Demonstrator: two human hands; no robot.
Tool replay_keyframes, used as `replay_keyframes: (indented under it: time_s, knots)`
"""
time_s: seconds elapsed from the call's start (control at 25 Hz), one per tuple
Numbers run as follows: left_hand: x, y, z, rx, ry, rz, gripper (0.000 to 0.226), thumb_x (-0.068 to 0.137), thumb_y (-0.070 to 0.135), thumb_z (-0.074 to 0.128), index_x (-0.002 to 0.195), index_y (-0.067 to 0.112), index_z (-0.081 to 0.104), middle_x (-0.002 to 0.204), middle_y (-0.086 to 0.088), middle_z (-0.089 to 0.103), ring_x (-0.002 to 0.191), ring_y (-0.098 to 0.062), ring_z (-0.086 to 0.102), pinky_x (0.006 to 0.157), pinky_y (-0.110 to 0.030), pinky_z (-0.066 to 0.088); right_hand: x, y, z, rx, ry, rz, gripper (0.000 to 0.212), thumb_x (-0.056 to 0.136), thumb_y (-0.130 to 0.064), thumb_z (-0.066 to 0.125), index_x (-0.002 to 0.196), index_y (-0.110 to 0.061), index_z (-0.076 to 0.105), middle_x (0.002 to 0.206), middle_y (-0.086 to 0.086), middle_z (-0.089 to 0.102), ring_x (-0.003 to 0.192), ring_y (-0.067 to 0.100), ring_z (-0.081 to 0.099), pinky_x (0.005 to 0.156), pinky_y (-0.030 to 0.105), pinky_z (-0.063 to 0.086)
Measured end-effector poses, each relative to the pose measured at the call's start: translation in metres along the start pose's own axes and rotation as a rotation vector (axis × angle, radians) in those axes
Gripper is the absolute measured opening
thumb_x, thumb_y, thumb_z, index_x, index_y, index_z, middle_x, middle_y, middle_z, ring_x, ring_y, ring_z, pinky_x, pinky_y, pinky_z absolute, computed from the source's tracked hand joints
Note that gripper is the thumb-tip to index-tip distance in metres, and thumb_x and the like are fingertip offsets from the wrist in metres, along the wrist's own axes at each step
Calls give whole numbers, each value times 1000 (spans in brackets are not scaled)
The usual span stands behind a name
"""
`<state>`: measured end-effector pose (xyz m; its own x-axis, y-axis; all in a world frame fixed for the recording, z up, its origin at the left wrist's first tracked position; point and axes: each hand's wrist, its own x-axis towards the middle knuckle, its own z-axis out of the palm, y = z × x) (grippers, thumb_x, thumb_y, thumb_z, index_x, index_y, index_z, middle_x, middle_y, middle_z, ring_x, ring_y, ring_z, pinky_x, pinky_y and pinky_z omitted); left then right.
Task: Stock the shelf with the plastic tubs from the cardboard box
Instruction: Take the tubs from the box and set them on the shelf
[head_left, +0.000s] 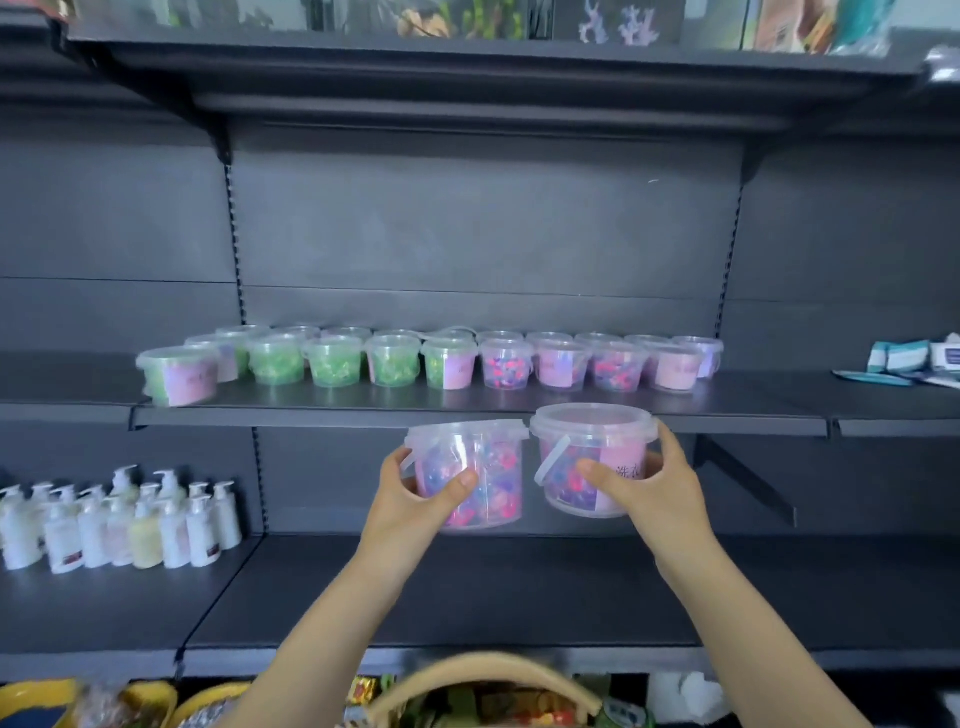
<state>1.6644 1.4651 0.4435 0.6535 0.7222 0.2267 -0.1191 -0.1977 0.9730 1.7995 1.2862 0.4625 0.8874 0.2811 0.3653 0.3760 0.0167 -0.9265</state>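
Observation:
My left hand (415, 488) grips a clear plastic tub (485, 467) filled with pink and blue pieces. My right hand (649, 486) grips a second lidded tub (582, 452) of the same kind, with a pink label. Both tubs are held side by side in the air, just below the front edge of the dark middle shelf (571, 410). On that shelf stand two rows of tubs: green-filled tubs (332, 361) on the left, pink-filled tubs (566, 364) on the right. The cardboard box is out of view.
White pump bottles (119, 525) stand on the lower shelf at the left. Small blue-and-white packets (904, 361) lie at the right end of the middle shelf. A curved beige basket handle (488, 680) sits at the bottom, with packaged goods below.

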Motion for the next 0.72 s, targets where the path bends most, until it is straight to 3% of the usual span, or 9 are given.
replay_keyframes:
  time_s: [0.2,0.4,0.72]
  knots:
    - [83,0,40,-39,-76,28,81,76,36,73,141,25,27,133,2,48,107,-12,50,87,-24,35,67,13,-2,-48,107,-25,72,63,-24,84,125,-30,49,110,-6,63,102,17,61,84,34,53]
    - [133,0,98,-83,-121,56,77,79,30,72,141,21,28,130,8,44,104,-8,45,86,-22,33,119,30,-22,-94,178,-41,66,62,-21,86,115,-35,48,103,-10,62,97,11,61,80,32,54]
    - [174,1,226,-92,-161,60,84,75,31,76,142,24,26,121,13,38,109,-6,42,88,-22,33,213,81,-101,-140,353,-18,91,65,-25,85,140,-23,34,113,-4,56,102,16,56,85,32,49]
